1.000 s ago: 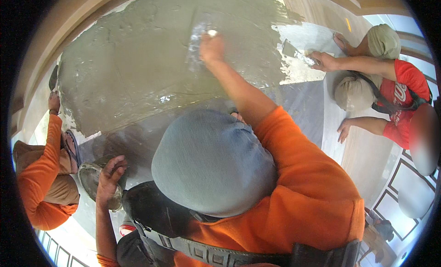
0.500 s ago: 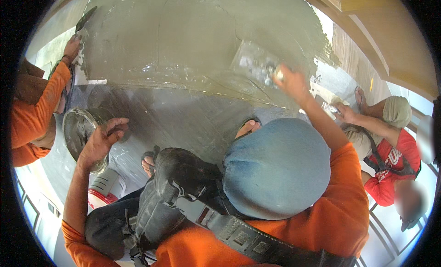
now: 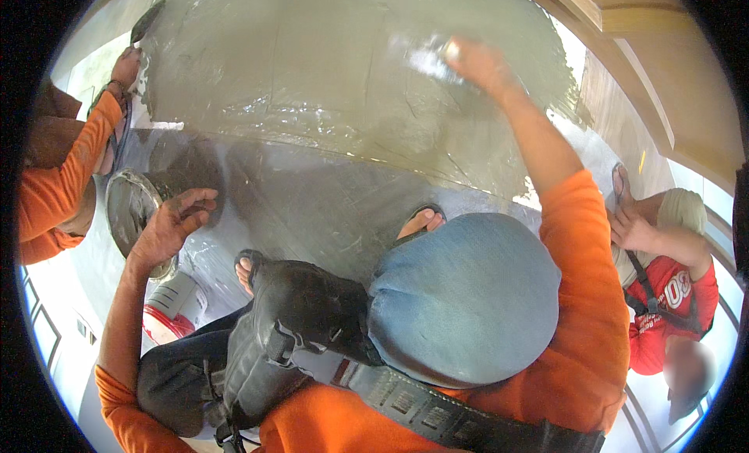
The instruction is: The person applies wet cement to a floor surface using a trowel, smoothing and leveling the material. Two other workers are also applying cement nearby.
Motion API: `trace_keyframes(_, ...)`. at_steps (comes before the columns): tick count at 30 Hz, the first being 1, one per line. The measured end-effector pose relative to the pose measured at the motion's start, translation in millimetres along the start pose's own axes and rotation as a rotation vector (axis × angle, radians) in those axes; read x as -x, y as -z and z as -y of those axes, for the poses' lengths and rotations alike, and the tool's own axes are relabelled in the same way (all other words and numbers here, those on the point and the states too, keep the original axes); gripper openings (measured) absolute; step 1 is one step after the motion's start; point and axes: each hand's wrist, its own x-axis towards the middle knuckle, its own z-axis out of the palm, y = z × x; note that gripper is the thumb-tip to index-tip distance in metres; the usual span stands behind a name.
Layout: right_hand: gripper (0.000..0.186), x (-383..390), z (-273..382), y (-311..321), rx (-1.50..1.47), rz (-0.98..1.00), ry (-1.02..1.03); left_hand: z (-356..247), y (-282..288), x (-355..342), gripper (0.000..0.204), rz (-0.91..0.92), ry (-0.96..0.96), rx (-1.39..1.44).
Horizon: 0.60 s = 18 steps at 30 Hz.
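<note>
My right hand (image 3: 482, 67) is closed around the handle of a finishing trowel (image 3: 431, 58), its metal blade smeared by motion. The blade lies over a wide bed of wet grey-green mortar (image 3: 312, 55). Out to the left, my left hand (image 3: 173, 228) hangs with loosely bent, parted fingers and nothing in it. Just beyond it stands a mortar-caked bucket (image 3: 129, 207), partly hidden by that hand.
A co-worker's hand (image 3: 125, 67) at far left holds a pointed trowel (image 3: 147, 23) by the mortar's edge. Another person in a red shirt (image 3: 671, 297) crouches at right. A red-and-white pail (image 3: 173, 306) sits near my left knee. Wooden panelling (image 3: 663, 63) borders the far right.
My right hand has swept the trowel farther away over the mortar, with the arm stretched out. My left hand has barely moved. The red-shirted person's hand has shifted toward their foot.
</note>
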Motion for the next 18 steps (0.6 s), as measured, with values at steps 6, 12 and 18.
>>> trace_keyframes(6,0.050,2,3,63,-0.114,-0.123,-0.120,12,2,4,0.042,-0.051,-0.060,-0.054)
trace_keyframes(12,0.042,108,88,1,-0.121,0.056,0.316,15,-2,10,0.043,-0.032,0.002,0.008)
trace_keyframes(18,0.037,65,122,-10,-0.122,0.117,0.308,16,-2,17,0.043,-0.040,0.057,-0.013)
